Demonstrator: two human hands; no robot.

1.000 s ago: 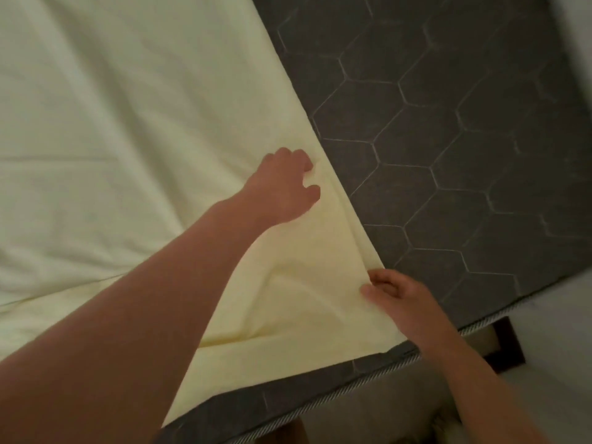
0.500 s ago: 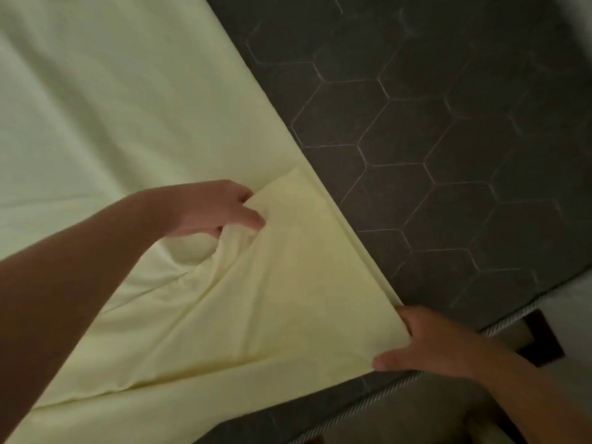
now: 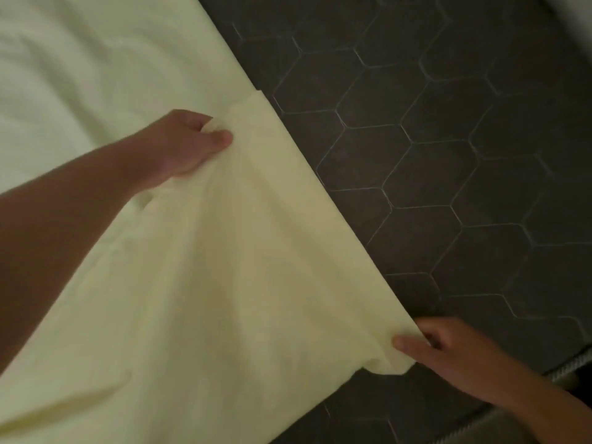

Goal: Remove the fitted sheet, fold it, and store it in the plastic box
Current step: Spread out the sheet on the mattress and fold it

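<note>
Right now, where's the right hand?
Head view, lower right: the right hand pinches a corner of the pale yellow fitted sheet over the dark hexagon-quilted mattress, near its edge.

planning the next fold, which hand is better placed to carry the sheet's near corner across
Right, probably: the right hand pinches the near corner of the sheet by the mattress edge, while the left hand grips a bunch farther up.

Pale yellow fitted sheet spread over a dark mattress quilted in hexagons. The left hand grips a bunched fold of the sheet near its diagonal edge, fabric creases fanning out from the fist. The right hand pinches the sheet's near corner, thumb on top, close to the mattress's corded border.
</note>
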